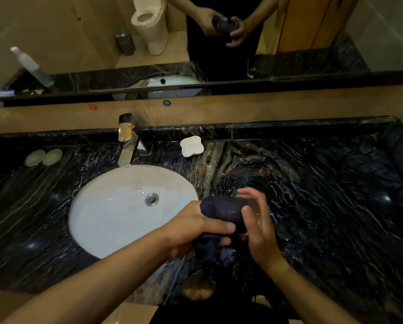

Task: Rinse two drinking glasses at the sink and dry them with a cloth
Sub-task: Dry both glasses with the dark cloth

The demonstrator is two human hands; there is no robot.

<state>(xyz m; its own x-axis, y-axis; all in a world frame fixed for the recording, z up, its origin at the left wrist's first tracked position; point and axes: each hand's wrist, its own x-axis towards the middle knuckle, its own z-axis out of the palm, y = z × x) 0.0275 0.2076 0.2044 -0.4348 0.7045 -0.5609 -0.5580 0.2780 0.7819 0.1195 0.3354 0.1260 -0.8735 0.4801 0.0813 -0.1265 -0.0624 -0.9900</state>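
Observation:
A dark cloth is wrapped round a clear drinking glass, held above the counter just right of the white sink. My left hand grips the cloth, thumb across its top and fingers curled beneath. My right hand curls round the glass's bare end, which shows only faintly between the fingers. Most of the glass is hidden by the cloth. In the mirror, the reflection of a second glass shows at the back of the counter.
A chrome faucet stands behind the sink, with a white soap dish to its right. Two pale round items lie at the left. The black marble counter stretches wide to the right and looks wet.

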